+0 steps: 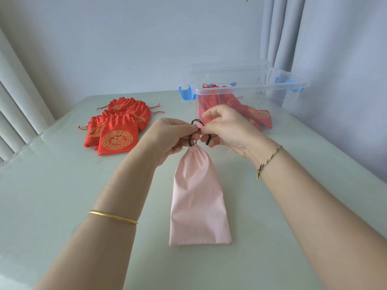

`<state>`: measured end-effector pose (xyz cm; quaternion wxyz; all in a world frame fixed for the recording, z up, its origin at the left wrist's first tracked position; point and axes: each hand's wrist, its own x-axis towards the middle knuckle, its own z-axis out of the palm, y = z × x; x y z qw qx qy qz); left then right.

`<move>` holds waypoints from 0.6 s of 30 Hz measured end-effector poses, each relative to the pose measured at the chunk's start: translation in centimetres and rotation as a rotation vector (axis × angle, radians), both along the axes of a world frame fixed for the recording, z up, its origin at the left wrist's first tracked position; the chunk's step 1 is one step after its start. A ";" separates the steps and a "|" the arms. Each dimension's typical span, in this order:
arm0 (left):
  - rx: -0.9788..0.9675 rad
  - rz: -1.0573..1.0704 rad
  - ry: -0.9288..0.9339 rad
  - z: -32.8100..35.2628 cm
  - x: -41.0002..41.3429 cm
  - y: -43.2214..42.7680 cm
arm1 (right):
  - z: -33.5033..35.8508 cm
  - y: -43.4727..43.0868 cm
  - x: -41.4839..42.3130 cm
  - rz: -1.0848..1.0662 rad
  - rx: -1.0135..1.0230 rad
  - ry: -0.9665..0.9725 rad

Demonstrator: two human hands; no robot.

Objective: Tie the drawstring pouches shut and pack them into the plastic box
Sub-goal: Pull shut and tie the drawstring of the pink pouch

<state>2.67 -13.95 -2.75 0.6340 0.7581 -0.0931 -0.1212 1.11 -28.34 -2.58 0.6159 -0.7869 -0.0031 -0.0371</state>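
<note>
A long pink drawstring pouch (199, 197) lies flat on the table, its neck gathered at the far end. My left hand (169, 137) and my right hand (226, 127) meet just above that neck, each pinching the black drawstring (196, 122), which loops up between the fingertips. A clear plastic box (293, 85) with blue latches stands open at the back right, and several red pouches (257, 114) lie inside it. A pile of red pouches with gold print (117, 130) rests on the table at the back left.
The pale green table (62, 195) ends at a wall behind and a curtain (280, 38) at the right, close to the box. The box lid (226, 70) leans behind the box. White vertical slats (14, 114) run along the left edge.
</note>
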 end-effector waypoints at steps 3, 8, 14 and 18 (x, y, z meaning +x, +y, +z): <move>-0.025 0.035 0.024 -0.1 0.1 0.1 | 0.2 -0.4 0.0 -0.075 -0.138 -0.095; -0.065 0.041 0.019 -0.2 0.1 0.1 | 0.9 -0.5 -0.4 -0.009 -0.342 -0.166; -0.123 0.104 -0.019 -0.2 0.4 0.3 | 0.9 -0.4 -0.7 -0.009 -0.305 -0.097; -0.193 0.096 -0.036 0.0 0.3 0.3 | 1.0 -0.5 -0.4 0.002 -0.148 -0.005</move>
